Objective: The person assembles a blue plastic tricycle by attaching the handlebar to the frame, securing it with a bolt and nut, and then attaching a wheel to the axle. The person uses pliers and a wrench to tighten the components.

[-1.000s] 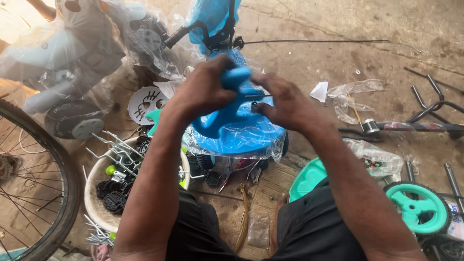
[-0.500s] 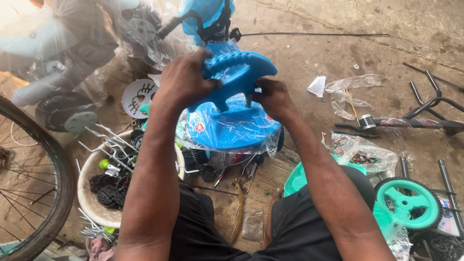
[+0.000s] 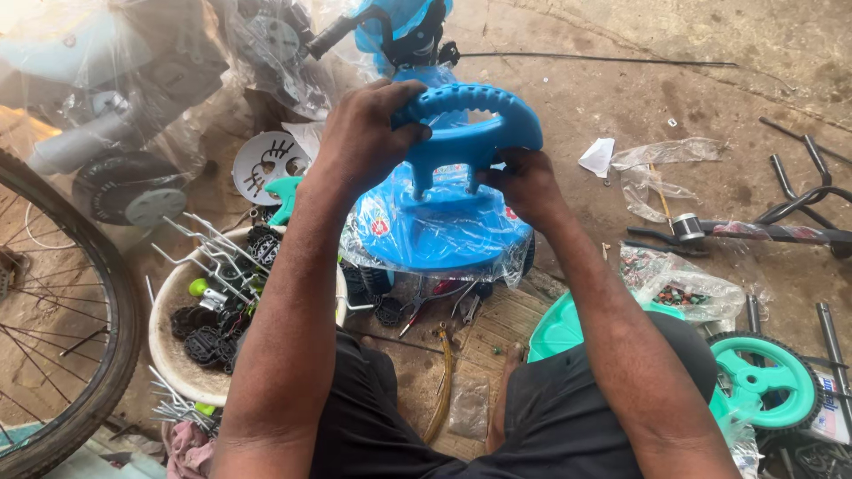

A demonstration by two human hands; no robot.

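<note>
Gripping blue backrest (image 3: 468,133) in left hand (image 3: 364,133) and right hand (image 3: 524,182), white basin (image 3: 173,355) holding black pedals (image 3: 204,333)

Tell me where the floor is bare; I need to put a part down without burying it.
Bare concrete lies upper right, between the thin rod and the white scrap. It is crowded left, round the white basin of parts and the bicycle wheel, and lower right by the teal wheel.

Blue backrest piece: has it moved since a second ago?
Yes. The blue backrest piece has been lifted up off the plastic-wrapped blue seat, which stayed put; both hands hold it.
</note>
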